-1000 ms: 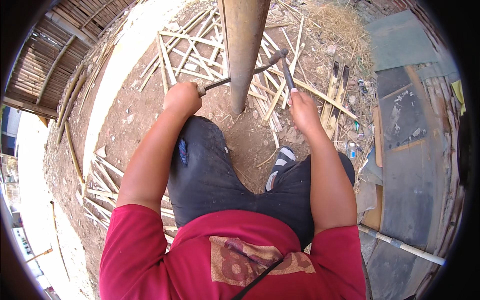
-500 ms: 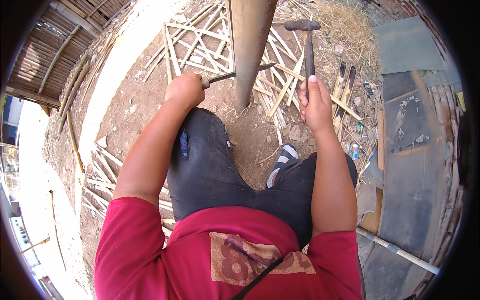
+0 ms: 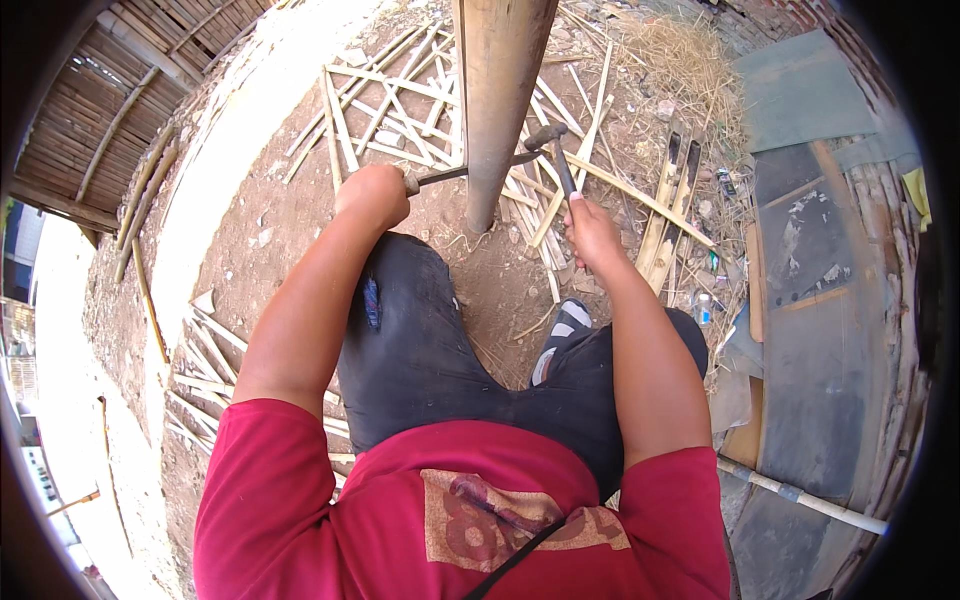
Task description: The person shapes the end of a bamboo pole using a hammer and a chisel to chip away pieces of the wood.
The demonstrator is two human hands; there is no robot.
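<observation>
A thick brown bamboo pole (image 3: pixel 500 90) stands upright on the dirt before me. My left hand (image 3: pixel 373 197) is closed round the handle of a knife (image 3: pixel 440 177) at the pole's left. The pole covers the middle of the blade, and the tip shows on its right; whether the blade is in the pole or behind it, I cannot tell. My right hand (image 3: pixel 595 232) grips a hammer (image 3: pixel 562 165) by its dark handle. The hammer's head is right by the knife tip; contact between them is not clear.
Split bamboo strips (image 3: pixel 400 110) lie scattered beyond the pole, and more strips (image 3: pixel 205 350) lie at the left. Dry straw (image 3: pixel 675 65) is heaped at the far right. Dark sheets (image 3: pixel 820 230) and a white pipe (image 3: pixel 800 497) lie along the right side.
My right hand has swung the hammer down and left, bringing its head from above right to the knife tip. My left hand and the knife have dropped slightly.
</observation>
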